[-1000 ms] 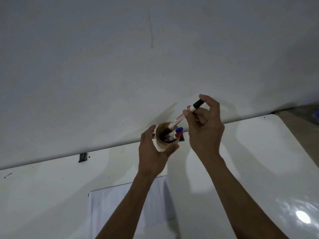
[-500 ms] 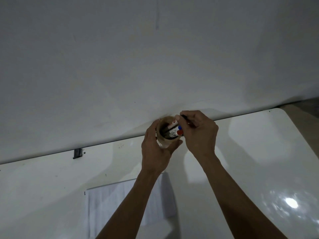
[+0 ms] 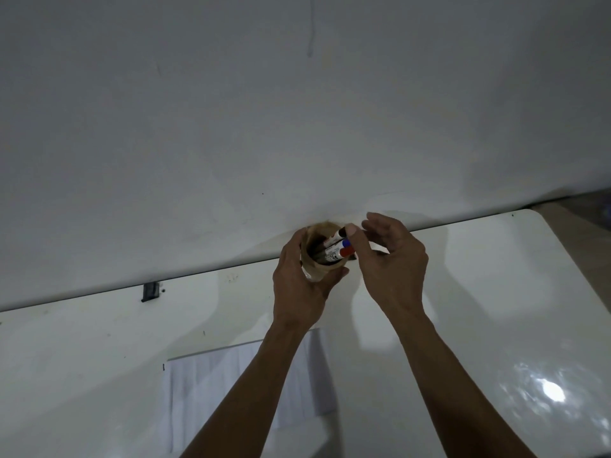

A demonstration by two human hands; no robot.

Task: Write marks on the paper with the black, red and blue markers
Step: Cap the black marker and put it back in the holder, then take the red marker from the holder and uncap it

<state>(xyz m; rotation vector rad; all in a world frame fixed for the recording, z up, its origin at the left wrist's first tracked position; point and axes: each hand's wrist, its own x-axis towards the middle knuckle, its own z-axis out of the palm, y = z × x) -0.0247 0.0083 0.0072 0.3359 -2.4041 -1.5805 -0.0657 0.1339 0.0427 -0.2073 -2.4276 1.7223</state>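
A brown cup (image 3: 318, 270) stands at the table's far edge against the wall, and my left hand (image 3: 297, 292) is wrapped around it. Three markers lean inside the cup: the black marker (image 3: 340, 232) on top, the blue marker (image 3: 346, 243) below it, and the red marker (image 3: 347, 252) lowest. Just right of the cup is my right hand (image 3: 393, 269), fingers spread, its thumb tip by the black marker's cap and nothing in its grasp. The white paper (image 3: 211, 391) lies flat near me, partly covered by my left forearm.
The white glossy table (image 3: 496, 292) ends at a rounded corner at the far right. A grey wall (image 3: 297, 127) rises directly behind the cup. A small black clip (image 3: 150, 291) sits at the table's back edge on the left.
My right hand lowered the black marker into the cup beside the blue and red ones, then let it go and opened. My left hand kept hold of the cup.
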